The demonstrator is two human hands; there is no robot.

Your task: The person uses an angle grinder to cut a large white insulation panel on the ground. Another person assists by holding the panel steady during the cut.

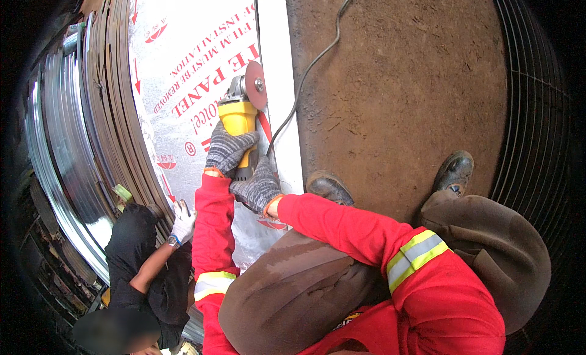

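Observation:
A yellow angle grinder (pixel 239 115) with a reddish cutting disc (pixel 256 85) is held over a white panel (pixel 183 62) covered in printed film. My left hand (pixel 229 148), in a grey knit glove, wraps round the grinder's body behind its metal head. Closer to me, my right hand (pixel 259 185), gloved the same way, grips the rear of the grinder. The disc stands at a dark lengthwise line near the panel's right side; whether it touches the panel I cannot tell. A dark power cord (pixel 308 69) runs up and right from the grinder's rear.
At the lower left, a co-worker's white-gloved hand (pixel 183 220) rests at the panel's edge. Long metal strips (pixel 67 123) and brown lengths (pixel 116 86) lie along the left. Brown ground (pixel 397 80) and a dark ribbed grille (pixel 537 105) are on the right, near my shoes (pixel 455 172).

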